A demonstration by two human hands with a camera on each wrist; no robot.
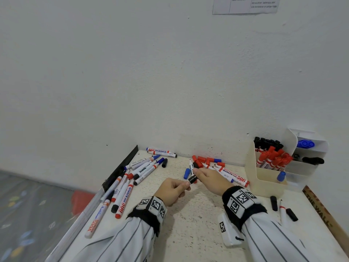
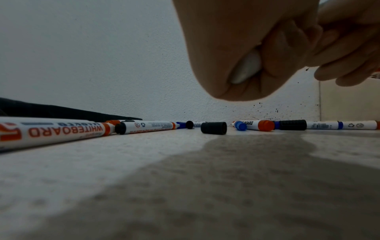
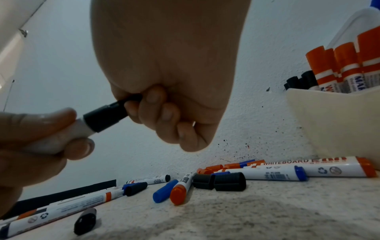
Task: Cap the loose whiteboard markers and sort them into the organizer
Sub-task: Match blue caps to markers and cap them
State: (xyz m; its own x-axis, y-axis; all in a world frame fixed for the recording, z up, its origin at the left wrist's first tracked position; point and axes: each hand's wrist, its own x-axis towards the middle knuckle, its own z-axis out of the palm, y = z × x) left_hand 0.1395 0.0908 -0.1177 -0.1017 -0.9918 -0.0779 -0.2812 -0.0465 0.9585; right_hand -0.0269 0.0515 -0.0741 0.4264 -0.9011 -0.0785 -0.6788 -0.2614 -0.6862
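Right hand (image 3: 168, 78) curled round a black cap (image 3: 107, 116), seated on the white marker (image 3: 61, 138) gripped by the left hand (image 3: 35, 146). Below on the speckled table (image 3: 246, 219): loose blue cap (image 3: 164, 190), black caps (image 3: 220, 181), scattered markers. Far right, cream organizer (image 3: 337, 120) holding upright red-capped markers (image 3: 337, 65).

The organizer (image 1: 264, 178) stands at the bench's (image 1: 198, 233) back right against the wall (image 1: 170, 82), markers upright in it. Loose markers (image 1: 124, 186) lie at the left edge, caps (image 1: 205, 160) behind the hands.
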